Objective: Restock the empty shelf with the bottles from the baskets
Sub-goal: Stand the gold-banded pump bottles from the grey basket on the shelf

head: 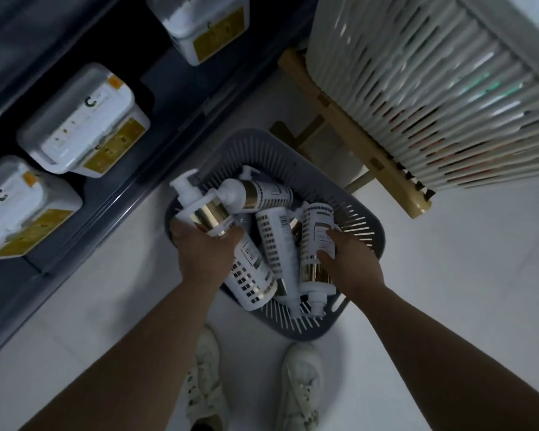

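A grey slatted basket (360, 227) sits on the white floor in front of my feet and holds several white pump bottles with gold bands. My left hand (204, 253) is wrapped around one bottle (249, 275) at the basket's left side, its pump head pointing up and to the left. My right hand (352, 262) grips another bottle (316, 241) at the right, with its pump end pointing toward me. Two more bottles (276, 241) lie between and behind them.
A dark shelf unit (156, 169) runs along the left, its low tier holding white tubs with yellow labels (84, 122). A pale slatted basket (423, 88) rests on a wooden stool (349, 126) at the upper right. My shoes (299, 387) stand just below the grey basket.
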Available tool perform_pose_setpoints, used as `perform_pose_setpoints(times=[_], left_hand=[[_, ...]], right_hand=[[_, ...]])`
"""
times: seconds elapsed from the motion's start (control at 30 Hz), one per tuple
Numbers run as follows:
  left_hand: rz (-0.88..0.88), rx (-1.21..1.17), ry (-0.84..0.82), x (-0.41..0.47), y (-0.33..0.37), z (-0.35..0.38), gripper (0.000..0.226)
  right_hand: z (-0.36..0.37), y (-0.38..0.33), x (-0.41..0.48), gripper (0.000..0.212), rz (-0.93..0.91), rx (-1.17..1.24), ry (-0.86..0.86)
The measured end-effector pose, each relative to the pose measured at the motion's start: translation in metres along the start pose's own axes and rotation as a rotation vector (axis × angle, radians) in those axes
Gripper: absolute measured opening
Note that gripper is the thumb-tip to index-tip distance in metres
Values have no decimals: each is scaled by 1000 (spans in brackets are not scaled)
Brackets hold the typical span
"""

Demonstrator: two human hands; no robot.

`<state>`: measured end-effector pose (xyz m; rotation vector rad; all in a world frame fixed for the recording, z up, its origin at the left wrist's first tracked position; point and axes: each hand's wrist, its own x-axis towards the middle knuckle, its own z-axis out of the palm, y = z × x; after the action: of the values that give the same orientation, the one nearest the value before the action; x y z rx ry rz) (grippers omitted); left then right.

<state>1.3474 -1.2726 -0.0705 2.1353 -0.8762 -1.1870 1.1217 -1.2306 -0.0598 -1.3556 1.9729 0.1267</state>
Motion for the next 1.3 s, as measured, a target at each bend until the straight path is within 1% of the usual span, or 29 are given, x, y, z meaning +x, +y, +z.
perform_pose_setpoints(times=[0.07, 0.13, 0.2, 0.33, 0.43, 0.5, 0.57, 0.63, 0.7, 0.77, 0.83, 0.93, 1.0, 1.1, 1.13, 1.2, 1.3], left_hand=[[116, -69, -3, -9, 12, -10, 81], [212, -106, -10, -12, 23, -18, 84], [281, -138, -12, -9, 30, -24, 88], [298, -186, 20, 2, 36, -27, 95], [289, -215, 38, 4, 36, -27, 90], [295, -216, 38, 5, 35, -27, 87], [296, -216, 26, 4, 35, -29, 88], [305, -209, 11, 0, 39, -33, 92], [315, -204, 5, -6, 49, -40, 95], [320, -201, 7, -15, 63, -51, 93], [331, -206, 4, -26, 81, -63, 93], [357, -202, -9, -44, 116, -86, 95], [387, -210, -25, -56, 142, -102, 91], [438, -216, -37, -80, 191, -131, 82], [458, -212, -32, -89, 208, -142, 82], [498, -201, -25, -108, 243, -166, 88], [538, -217, -9, -140, 296, -201, 89]], right_hand=[[9, -1, -1, 51, 53, 66, -24], [19, -1, 2, 50, 101, 119, -48], [31, 1, 8, 53, 156, 161, -59], [53, 7, 20, 72, 274, 223, -65], [65, 9, 23, 90, 364, 316, -103], [68, 9, 25, 98, 388, 301, -121], [68, 9, 26, 96, 383, 293, -119], [59, 6, 22, 82, 395, 388, -99], [43, 1, 14, 63, 418, 544, -89], [20, -8, 2, 50, 400, 672, -101], [-8, -20, -13, 44, 382, 724, -122], [-57, -42, -36, 42, 370, 781, -180], [-93, -61, -51, 37, 339, 769, -239], [-157, -97, -80, 22, 271, 696, -300], [-178, -109, -90, 21, 233, 662, -315], [-223, -134, -108, 32, 182, 599, -334], [-291, -176, -140, 33, 66, 417, -316]])
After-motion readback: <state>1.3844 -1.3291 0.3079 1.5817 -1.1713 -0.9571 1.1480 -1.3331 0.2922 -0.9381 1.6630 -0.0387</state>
